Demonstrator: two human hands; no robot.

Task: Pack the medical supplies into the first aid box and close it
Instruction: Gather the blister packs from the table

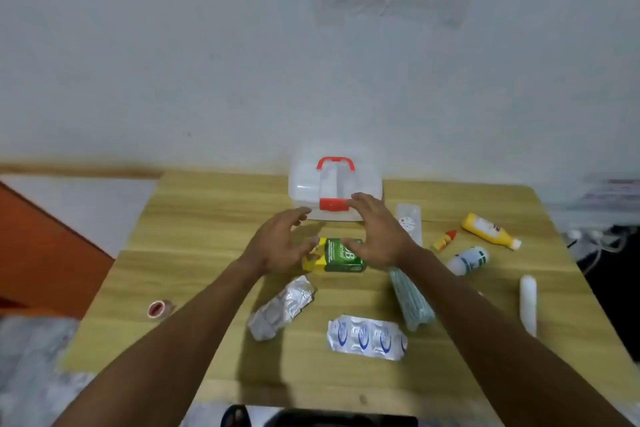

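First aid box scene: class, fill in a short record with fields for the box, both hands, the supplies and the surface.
box: first aid box, clear, red handle and latch, lid shut
left hand: open, empty, reaching toward box
right hand: open, empty, fingertips near latch
supplies unpacked: green carton, blister pack, foil strips, yellow bottle, white bottle, tape roll
surface: wooden table

I'm seeing the first aid box point(335, 189) sitting shut at the table's far edge, translucent white w/ red handle and red latch. Supplies are lying loose nearer me: green carton point(341, 255), foil blister packs point(366, 337), yellow bottle point(490, 230), white bottle point(468, 259).
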